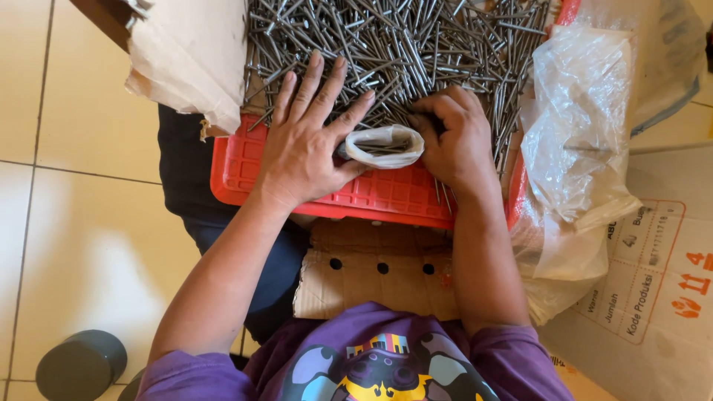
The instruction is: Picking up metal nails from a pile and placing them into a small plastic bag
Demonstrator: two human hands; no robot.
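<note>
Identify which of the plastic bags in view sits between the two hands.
The small white bag with nails inside, over the red tray; the larger clear bag lies off to the right.

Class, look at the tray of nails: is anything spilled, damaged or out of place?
Yes. A few nails lie apart from the heap at the red tray's near edge by the right hand. The brown paper at the left is torn and ragged.

one cam only, head-worn, looks near straight down over the person's chest and forearms. close range: red tray of nails fills top centre, tiled floor at frame left, cardboard box at frame right. no 2nd view, so no overlap
</note>
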